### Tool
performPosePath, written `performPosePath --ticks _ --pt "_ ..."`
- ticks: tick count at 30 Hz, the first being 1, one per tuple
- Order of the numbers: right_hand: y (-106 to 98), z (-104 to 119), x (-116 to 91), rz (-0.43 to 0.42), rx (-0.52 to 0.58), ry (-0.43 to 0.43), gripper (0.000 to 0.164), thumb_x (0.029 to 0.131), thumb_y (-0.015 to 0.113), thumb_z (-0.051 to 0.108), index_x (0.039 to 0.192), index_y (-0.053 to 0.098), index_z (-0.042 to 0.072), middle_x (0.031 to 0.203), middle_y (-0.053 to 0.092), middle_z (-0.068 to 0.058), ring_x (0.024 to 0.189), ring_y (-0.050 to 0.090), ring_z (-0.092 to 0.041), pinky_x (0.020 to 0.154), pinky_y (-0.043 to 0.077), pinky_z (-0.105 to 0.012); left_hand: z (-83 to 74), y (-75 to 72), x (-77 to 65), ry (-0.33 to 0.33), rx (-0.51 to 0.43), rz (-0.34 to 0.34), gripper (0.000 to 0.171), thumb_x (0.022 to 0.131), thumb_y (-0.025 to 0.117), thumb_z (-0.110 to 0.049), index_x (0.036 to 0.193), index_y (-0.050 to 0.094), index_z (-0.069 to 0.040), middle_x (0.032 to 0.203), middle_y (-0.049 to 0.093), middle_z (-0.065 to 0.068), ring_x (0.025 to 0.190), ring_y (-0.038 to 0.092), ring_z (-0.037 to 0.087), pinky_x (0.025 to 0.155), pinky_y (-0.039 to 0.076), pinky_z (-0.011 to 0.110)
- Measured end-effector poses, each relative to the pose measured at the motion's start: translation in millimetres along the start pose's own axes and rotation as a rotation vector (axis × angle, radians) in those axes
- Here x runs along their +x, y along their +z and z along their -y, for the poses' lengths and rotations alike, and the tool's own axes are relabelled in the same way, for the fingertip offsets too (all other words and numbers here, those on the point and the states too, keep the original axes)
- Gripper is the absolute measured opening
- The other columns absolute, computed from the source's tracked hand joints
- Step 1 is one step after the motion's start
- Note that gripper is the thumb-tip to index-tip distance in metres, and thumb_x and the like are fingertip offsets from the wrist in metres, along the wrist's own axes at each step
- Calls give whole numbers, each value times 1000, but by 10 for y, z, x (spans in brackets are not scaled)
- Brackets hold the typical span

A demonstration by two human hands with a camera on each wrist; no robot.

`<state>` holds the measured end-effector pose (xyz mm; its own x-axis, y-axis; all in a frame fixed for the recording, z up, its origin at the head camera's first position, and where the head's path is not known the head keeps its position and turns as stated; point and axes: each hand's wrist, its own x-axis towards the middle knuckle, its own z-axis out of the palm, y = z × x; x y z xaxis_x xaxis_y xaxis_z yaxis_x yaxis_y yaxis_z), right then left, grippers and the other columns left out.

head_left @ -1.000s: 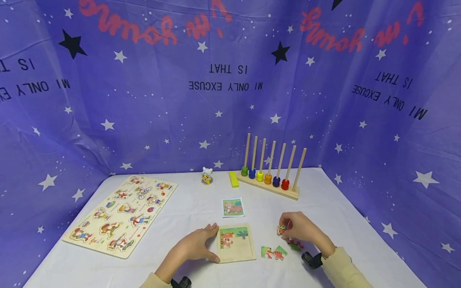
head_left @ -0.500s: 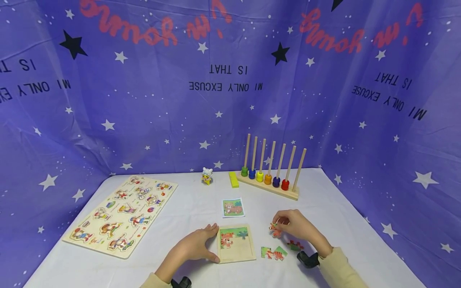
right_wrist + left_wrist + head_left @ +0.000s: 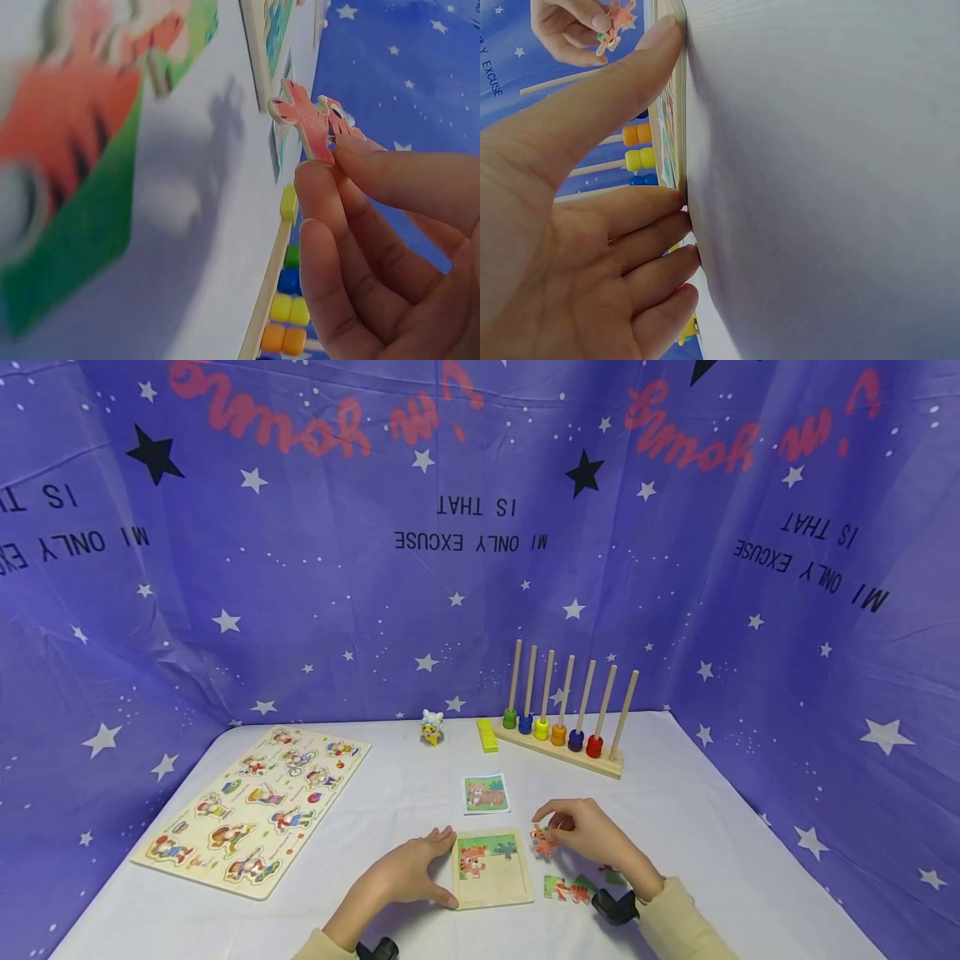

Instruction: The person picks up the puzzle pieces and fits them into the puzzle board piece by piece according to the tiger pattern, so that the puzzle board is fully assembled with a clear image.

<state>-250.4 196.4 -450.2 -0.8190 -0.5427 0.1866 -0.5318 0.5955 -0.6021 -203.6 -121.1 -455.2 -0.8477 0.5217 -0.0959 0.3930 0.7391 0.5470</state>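
My right hand (image 3: 594, 837) pinches an orange-red jigsaw piece (image 3: 542, 843) between thumb and fingers, just right of a shallow wooden puzzle tray (image 3: 495, 890). The right wrist view shows the piece (image 3: 307, 120) raised off the table, its knobs sticking out. Along the tray's left side, my left hand (image 3: 411, 868) rests with thumb and fingers spread, touching the edge at both corners. Fitted pieces (image 3: 474, 858) in the tray's upper part form a tiger's head and greenery. Loose jigsaw pieces (image 3: 579, 890) lie right of the tray, one partly hidden by my right wrist.
A tiger picture card (image 3: 486, 794) lies beyond the tray. Farther back stand a small yellow-and-white figurine (image 3: 431, 727), a yellow block (image 3: 487, 736) and a pegged bead rack (image 3: 558, 750). A large wooden puzzle board (image 3: 255, 810) covers the table's left side.
My right hand has moved left with the jigsaw piece, from above the loose pieces to the tray's right edge. The left hand and tray have stayed put.
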Motion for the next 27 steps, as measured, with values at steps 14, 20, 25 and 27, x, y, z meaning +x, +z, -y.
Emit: performPosePath --ticks 14,20,25,27 --pt "183 213 148 53 65 -60 22 84 68 -3 102 71 11 80 64 5 60 57 -3 56 51 -22 8 10 5 -4 -6 -1 97 65 84 -44 141 45 2 148 40 17 136 35 40 109 29 56" --pt "282 278 217 81 85 -70 23 84 68 -3 102 71 12 79 65 5 59 56 -3 54 50 -21 14 13 9 -8 -4 2 97 65 84 -45 141 45 2 148 40 17 136 34 40 109 30 56" --pt "356 348 260 112 111 -64 22 84 70 -2 103 71 10 79 66 4 60 57 -3 55 51 -20 18 13 13 -11 -5 6 97 65 84 -45 141 46 1 149 40 16 137 34 39 109 30 56" --pt "386 370 277 121 114 -64 22 84 70 -2 103 71 10 79 66 4 59 57 -2 55 51 -20 19 10 14 -11 -5 8 97 65 84 -45 141 45 1 149 40 16 137 34 39 109 30 56"
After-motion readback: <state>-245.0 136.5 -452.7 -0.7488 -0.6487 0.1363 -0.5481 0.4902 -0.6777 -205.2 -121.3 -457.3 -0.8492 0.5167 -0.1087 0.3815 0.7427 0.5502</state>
